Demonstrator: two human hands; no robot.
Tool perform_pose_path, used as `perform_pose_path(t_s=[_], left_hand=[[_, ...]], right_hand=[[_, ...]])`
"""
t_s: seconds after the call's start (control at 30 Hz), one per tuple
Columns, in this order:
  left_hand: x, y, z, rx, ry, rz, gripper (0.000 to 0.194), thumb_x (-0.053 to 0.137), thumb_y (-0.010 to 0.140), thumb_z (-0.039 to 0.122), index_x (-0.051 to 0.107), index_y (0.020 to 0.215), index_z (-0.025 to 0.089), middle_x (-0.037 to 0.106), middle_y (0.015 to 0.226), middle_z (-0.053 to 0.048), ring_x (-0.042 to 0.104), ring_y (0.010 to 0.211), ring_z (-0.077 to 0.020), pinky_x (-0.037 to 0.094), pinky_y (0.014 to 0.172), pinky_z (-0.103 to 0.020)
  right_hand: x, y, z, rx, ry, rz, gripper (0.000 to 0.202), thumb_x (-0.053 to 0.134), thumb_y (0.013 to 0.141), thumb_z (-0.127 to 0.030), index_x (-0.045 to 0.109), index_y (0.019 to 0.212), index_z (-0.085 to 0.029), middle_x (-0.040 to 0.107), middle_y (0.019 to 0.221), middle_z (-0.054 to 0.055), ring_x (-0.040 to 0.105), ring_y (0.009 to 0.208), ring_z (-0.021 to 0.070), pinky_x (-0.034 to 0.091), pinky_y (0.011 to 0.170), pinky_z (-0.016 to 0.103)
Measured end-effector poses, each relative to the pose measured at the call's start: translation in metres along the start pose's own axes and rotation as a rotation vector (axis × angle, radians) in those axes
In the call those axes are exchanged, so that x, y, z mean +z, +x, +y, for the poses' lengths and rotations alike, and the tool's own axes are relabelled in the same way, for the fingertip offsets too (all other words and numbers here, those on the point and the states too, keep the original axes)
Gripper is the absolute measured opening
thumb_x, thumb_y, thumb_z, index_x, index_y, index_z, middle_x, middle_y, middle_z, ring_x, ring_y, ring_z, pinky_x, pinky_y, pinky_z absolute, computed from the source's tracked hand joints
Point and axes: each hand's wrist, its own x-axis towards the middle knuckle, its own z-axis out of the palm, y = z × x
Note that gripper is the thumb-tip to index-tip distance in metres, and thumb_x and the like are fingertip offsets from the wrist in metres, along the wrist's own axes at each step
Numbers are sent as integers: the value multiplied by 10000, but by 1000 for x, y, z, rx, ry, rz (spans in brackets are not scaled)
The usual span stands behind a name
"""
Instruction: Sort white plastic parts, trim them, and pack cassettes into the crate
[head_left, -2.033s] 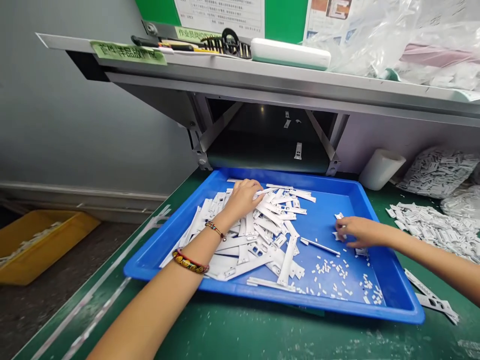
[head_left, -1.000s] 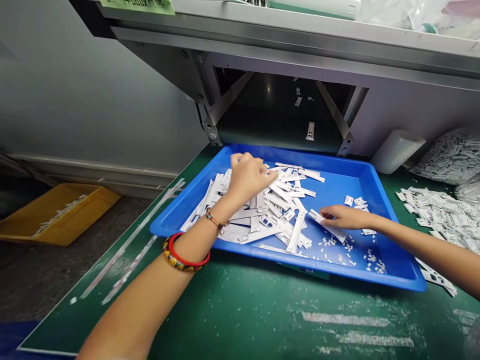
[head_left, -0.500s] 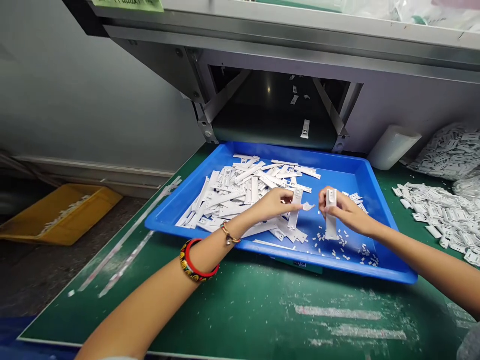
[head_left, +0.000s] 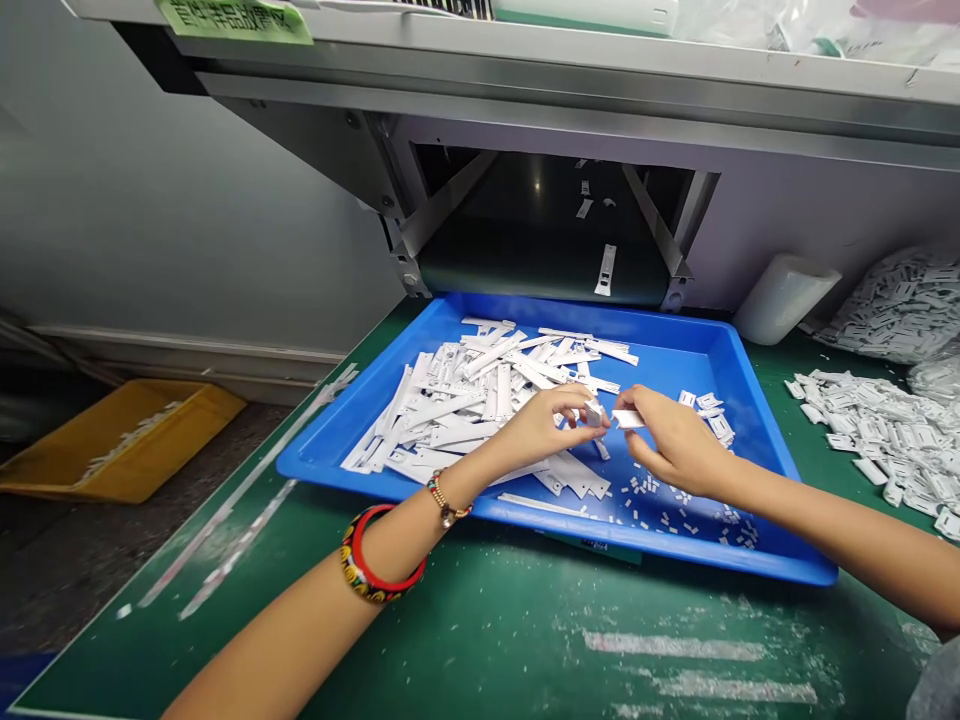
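Note:
My left hand (head_left: 551, 425) is closed, with thumb and fingers pinching a small white plastic part (head_left: 594, 412) seen nearly end-on. Facing it, my right hand (head_left: 675, 440) pinches another white plastic part (head_left: 630, 418), whose far end is hidden by the fingers. A narrow gap separates the two parts. Both hands are above a blue tray (head_left: 720, 560). Long white plastic strips (head_left: 450, 400) lie heaped in its left and middle, tiny white bits (head_left: 675, 515) are scattered below my right hand, and a few short white parts (head_left: 709, 415) lie at its right side.
A dark conveyor belt (head_left: 525, 240) ends behind the tray, carrying a white plastic piece (head_left: 605, 270). Small white parts (head_left: 885, 430) are piled on the green table (head_left: 487, 640), near a clear roll (head_left: 787, 295) and filled plastic bag (head_left: 900, 300). A yellow bin (head_left: 172, 450) stands lower left.
My hands have come closer together. The parts they hold, upright before, are now tilted and show mostly their ends. The view has shifted slightly.

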Motion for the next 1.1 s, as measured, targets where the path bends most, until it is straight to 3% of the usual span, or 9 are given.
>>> perform_pose_path(t_s=[0.27, 0.33, 0.47, 0.6, 0.7, 0.77, 0.9, 1.0, 1.1], left_hand=[[13, 4, 6, 60, 108, -13, 148, 642, 862, 191, 679, 720, 168, 683, 810, -41, 634, 821, -198, 486, 787, -317], [10, 8, 9, 81, 150, -16, 55, 663, 852, 197, 698, 820, 168, 700, 943, -64, 634, 906, -213, 492, 845, -338], [-16, 12, 10, 11, 358, -97, 214, 664, 861, 222, 681, 1068, 171, 670, 1114, -89, 627, 948, -210, 504, 849, -340], [-28, 7, -2, -66, 526, -376, 65, 689, 823, 157, 735, 849, 195, 715, 907, -36, 625, 904, -214, 462, 814, -311], [-17, 3, -13, -68, 546, -508, 277, 755, 722, 69, 740, 970, 191, 711, 998, -58, 612, 963, -231, 433, 849, -312], [-10, 2, -17, -74, 572, -546, 368, 782, 678, 58, 729, 1022, 179, 694, 988, -72, 586, 988, -256, 411, 855, -325], [-10, 1, -19, -76, 581, -589, 265, 785, 665, 92, 735, 901, 202, 651, 857, -35, 536, 951, -260, 377, 825, -313], [-14, -2, -21, -72, 535, -596, 233, 767, 661, 89, 725, 862, 199, 628, 850, -28, 513, 925, -247, 366, 821, -305], [-16, -3, -24, -67, 463, -547, 155, 705, 672, 70, 691, 760, 196, 618, 835, -24, 494, 929, -244, 356, 858, -320]], right_hand=[[2, 8, -5, -24, 336, 23, 228, 515, 954, -390, 549, 1090, -211, 604, 985, 78, 559, 892, 220, 475, 785, 351], [1, 14, 0, 23, 440, 119, 236, 499, 972, -432, 604, 969, -221, 598, 934, 56, 561, 901, 211, 475, 810, 350], [-2, 19, 20, 185, 630, 374, 338, 492, 953, -547, 590, 921, -224, 610, 1004, 50, 593, 954, 200, 478, 878, 365], [7, 17, 33, 322, 710, 114, 372, 404, 972, -569, 493, 859, -226, 548, 682, -28, 531, 579, 140, 471, 602, 292], [24, 17, 33, 220, 434, -112, 190, 518, 940, -368, 532, 828, -215, 586, 705, -14, 546, 628, 155, 449, 624, 284], [35, 19, 31, 96, 283, -233, 45, 573, 880, -224, 608, 906, -211, 655, 864, 27, 607, 774, 187, 471, 713, 301], [42, 21, 34, -14, 171, -408, 243, 653, 814, -164, 664, 1049, -224, 642, 1135, 70, 648, 921, 213, 499, 792, 320], [36, 17, 39, -7, 92, -510, 198, 671, 805, -165, 685, 996, -216, 649, 1162, 69, 665, 898, 222, 496, 750, 311], [36, 18, 40, -1, 94, -477, 193, 635, 855, -214, 678, 1043, -206, 664, 1110, 81, 661, 905, 231, 492, 754, 316]])
